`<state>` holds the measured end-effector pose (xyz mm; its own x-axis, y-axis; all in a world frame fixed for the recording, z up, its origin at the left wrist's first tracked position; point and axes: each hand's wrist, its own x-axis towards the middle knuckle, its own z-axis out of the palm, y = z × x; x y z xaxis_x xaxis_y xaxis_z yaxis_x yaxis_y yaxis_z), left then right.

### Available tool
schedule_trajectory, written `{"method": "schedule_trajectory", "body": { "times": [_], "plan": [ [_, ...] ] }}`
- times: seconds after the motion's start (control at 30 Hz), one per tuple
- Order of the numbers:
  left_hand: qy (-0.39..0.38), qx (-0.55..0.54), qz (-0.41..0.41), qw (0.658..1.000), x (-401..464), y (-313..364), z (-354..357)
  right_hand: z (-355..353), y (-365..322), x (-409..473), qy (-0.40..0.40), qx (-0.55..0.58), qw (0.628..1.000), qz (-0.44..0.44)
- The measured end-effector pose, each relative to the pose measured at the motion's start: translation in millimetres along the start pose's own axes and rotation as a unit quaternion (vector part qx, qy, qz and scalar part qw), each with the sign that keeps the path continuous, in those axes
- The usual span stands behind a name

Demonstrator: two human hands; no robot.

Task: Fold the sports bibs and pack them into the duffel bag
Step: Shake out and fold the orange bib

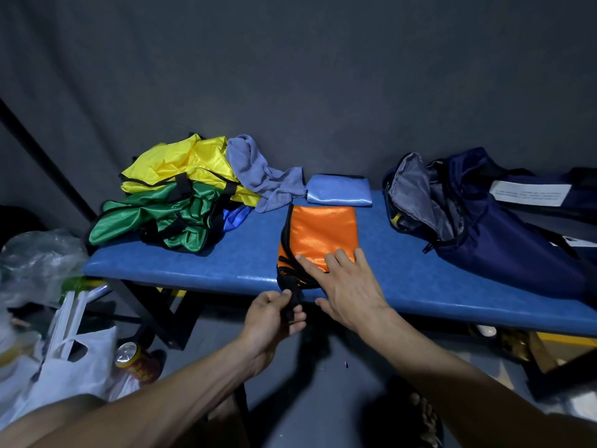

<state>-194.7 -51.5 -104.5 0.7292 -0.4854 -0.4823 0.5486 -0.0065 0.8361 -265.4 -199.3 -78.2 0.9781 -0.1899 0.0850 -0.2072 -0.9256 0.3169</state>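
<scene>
While the right hand lay flat with straight fingers on the near edge of the orange bib, the left hand pinched the bib's black strap where it hung off the front of the blue bench. The orange bib sat in the middle of the frame, folded into a small square. A light blue bib lay folded just behind it. A pile of yellow and green bibs waited at the upper left, with a grey cloth resting against it. The duffel bag lay open at the right.

The fold looked almost done. The strap probably needed tucking in next, though it was dark and hard to see. Then the bib could go right, into the bag's mouth.
</scene>
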Motion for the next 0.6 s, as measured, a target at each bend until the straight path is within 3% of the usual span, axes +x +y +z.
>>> {"method": "schedule_trajectory", "body": {
  "times": [0.17,0.37,0.43,0.53,0.6],
  "plan": [
    [0.015,0.124,0.127,0.984,-2.8,-0.1,-10.5,1.0,-0.6,1.1,-0.001,-0.004,1.000,-0.003],
    [-0.022,0.359,0.252,0.898,-9.5,-1.0,-28.5,0.1,-3.0,5.3,-0.010,-0.012,1.000,-0.006],
    [-0.038,0.454,0.323,0.830,-7.5,0.8,-36.1,-0.5,-2.7,5.7,-0.011,-0.016,1.000,-0.009],
    [-0.032,0.600,0.442,0.666,-0.6,13.8,-46.0,0.1,-2.4,5.9,-0.013,-0.017,1.000,-0.010],
    [-0.045,0.645,0.502,0.574,2.8,31.2,-47.0,0.4,-2.4,6.1,-0.008,-0.020,1.000,-0.011]
  ]
}}
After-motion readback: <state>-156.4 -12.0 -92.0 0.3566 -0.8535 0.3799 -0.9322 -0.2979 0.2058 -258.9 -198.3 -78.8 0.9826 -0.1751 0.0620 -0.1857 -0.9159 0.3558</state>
